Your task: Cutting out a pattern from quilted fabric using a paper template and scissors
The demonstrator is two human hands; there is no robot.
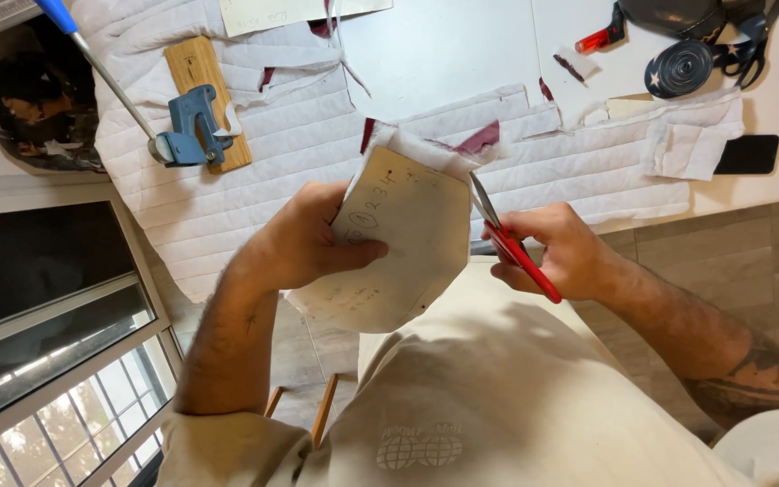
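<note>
The person's cream shirt fills the near part of the view, and just above it both hands work in the air in front of the table edge. The left hand is pinched on a pale paper pattern piece, thumb across its face and fingers curled behind, holding it upright with quilted fabric showing behind its top edge. The right hand is wrapped round the red handles of a pair of scissors, whose blades touch the right edge of the pattern piece. Farther off, white quilted cloth covers the white table. On it at far left a blue press tool sits on a wooden board. At far right lie a black phone and a dark roll of ribbon.
</note>
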